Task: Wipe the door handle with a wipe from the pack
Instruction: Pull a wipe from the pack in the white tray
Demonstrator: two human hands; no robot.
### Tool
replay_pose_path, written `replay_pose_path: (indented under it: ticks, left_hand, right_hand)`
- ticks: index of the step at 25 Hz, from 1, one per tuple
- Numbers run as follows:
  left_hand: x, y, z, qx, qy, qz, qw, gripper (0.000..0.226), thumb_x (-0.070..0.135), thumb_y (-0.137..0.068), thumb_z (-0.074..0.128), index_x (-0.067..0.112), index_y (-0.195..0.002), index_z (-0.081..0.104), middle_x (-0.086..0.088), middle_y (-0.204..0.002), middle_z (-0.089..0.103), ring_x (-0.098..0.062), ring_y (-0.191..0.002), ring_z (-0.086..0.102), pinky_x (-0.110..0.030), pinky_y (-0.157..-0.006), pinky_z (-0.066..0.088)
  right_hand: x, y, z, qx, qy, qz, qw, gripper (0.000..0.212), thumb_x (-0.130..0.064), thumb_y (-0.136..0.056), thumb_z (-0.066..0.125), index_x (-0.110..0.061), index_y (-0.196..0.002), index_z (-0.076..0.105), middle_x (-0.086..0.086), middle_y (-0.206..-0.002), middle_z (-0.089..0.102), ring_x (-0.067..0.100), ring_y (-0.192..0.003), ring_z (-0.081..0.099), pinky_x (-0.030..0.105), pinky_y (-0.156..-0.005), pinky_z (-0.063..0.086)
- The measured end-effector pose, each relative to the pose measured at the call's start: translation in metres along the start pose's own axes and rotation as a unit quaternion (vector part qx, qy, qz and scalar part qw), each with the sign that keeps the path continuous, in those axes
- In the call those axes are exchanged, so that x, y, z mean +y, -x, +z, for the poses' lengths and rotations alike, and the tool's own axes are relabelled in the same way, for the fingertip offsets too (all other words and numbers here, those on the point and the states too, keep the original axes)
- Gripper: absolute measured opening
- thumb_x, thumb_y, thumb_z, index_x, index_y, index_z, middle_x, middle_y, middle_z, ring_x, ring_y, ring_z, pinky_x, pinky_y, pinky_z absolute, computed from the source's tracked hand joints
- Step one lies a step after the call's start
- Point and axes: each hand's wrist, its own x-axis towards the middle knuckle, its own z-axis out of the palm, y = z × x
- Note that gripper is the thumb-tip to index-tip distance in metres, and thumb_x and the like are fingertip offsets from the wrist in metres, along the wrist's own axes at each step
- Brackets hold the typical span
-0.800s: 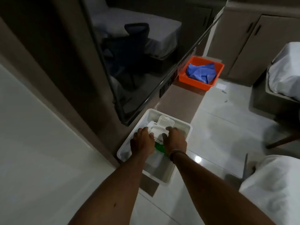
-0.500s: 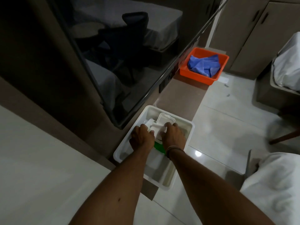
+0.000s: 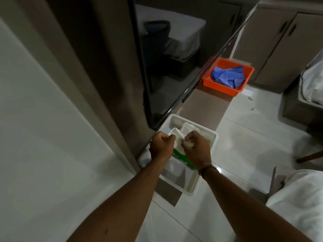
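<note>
Pinching a white wipe (image 3: 178, 139) between them, both hands work just below the middle of the frame. The left hand (image 3: 161, 145) is curled almost into a fist, and its fingers (image 3: 170, 137) close on the left edge of the wipe. The right hand (image 3: 196, 147) is also curled, with its fingertips (image 3: 187, 143) gripping the right edge of the same sheet, so the wipe stretches between the two hands. On the right wrist sits a thin dark bracelet (image 3: 208, 167).

Under the hands lies the wipe pack (image 3: 181, 157), with a green part showing between the wrists, and its white flip lid (image 3: 190, 129) stands open just above the fingers. The pack rests inside a white plastic tray (image 3: 214, 137), which sits on a brown ledge (image 3: 202, 109) running toward the upper right of the frame.

Farther up this ledge, well apart from the white tray, there is an orange tray (image 3: 220, 86) holding crumpled blue cloth (image 3: 229, 76). To the left of both trays stands a dark glass panel (image 3: 166, 58) with reflections of furniture. The floor (image 3: 244, 145) at the right is pale and glossy. White fabric (image 3: 297, 203) fills the lower right corner, and beige cabinet doors (image 3: 283, 49) are at the upper right. I cannot find the door handle in this view.
</note>
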Motion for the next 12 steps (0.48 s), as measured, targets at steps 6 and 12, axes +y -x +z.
replay_pose_path:
  ticks: [6,12]
  left_hand:
    - [-0.018,0.126,-0.099,-0.014,0.307,-0.072,0.949,0.026,-0.01,-0.097,0.064,0.015,-0.097,0.068,-0.013,-0.093,0.076,-0.018,-0.071,0.076,-0.024,-0.059,0.066]
    - [-0.088,0.3,-0.245,-0.023,0.365,-0.147,0.919,0.019,-0.006,-0.088,0.081,0.009,-0.1,0.083,-0.014,-0.084,0.083,-0.014,-0.066,0.078,-0.023,-0.059,0.063]
  right_hand:
    - [-0.06,0.109,-0.016,-0.073,-0.221,0.095,0.968,0.026,-0.01,-0.092,0.074,-0.016,-0.117,0.069,0.006,-0.119,0.072,0.021,-0.103,0.072,0.032,-0.075,0.061]
    - [-0.119,0.291,-0.001,-0.156,-0.315,0.235,0.906,0.032,0.006,-0.083,0.079,-0.015,-0.106,0.07,0.023,-0.1,0.076,0.035,-0.085,0.072,0.047,-0.07,0.061]
